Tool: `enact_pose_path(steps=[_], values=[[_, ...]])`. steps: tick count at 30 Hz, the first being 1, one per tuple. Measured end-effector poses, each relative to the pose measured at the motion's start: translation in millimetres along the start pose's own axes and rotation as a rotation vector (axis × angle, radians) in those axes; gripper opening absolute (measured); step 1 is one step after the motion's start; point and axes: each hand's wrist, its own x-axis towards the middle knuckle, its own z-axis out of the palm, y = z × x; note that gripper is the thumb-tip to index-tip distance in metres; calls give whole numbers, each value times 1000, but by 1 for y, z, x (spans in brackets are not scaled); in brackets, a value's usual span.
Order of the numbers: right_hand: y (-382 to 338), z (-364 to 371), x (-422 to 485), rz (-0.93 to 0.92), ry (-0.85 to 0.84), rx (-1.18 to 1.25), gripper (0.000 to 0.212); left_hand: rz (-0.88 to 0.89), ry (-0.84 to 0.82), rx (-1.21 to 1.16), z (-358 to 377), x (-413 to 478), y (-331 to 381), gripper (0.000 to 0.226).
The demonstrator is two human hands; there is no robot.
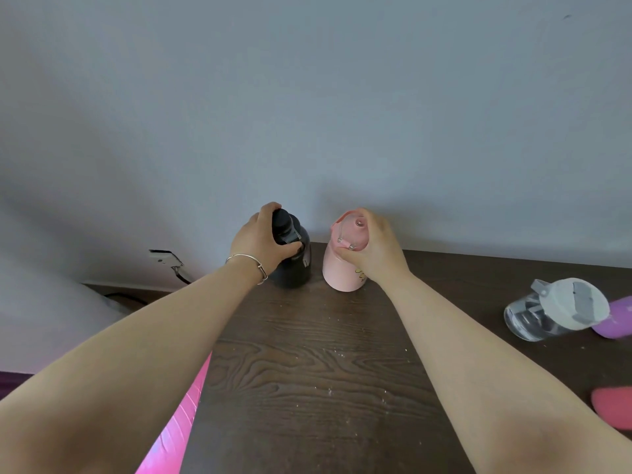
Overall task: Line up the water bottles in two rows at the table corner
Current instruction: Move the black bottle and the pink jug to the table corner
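A black water bottle stands upright at the far left corner of the dark wooden table. My left hand is shut around its cap and neck. Just to its right stands a pink water bottle, with my right hand shut on its lid. Both bottles rest on the table near the wall, a small gap between them. A clear bottle with a white lid stands at the right, and a purple bottle shows partly behind it.
A red-pink object lies at the right edge, cut off by the frame. The table's left edge runs diagonally, with pink fabric below it. A wall socket with a cable sits left of the corner.
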Motion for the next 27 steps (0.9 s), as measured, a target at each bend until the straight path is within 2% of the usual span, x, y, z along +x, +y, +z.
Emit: enact_pose_path(steps=[12,16,21,27], values=[[0,4,-2,-11,-29,-87,71,18,-51,-20,-6,-3,-6,82],[1,4,-1,0,-34,-176,80,3,-78,8,-1,-7,-1,85],[-12,-10,-20,-12,-75,-308,100,59,-45,219,-4,-21,11,91],[-15,-39,-53,-42,-122,-577,93,219,-63,517,-12,-49,30,85]])
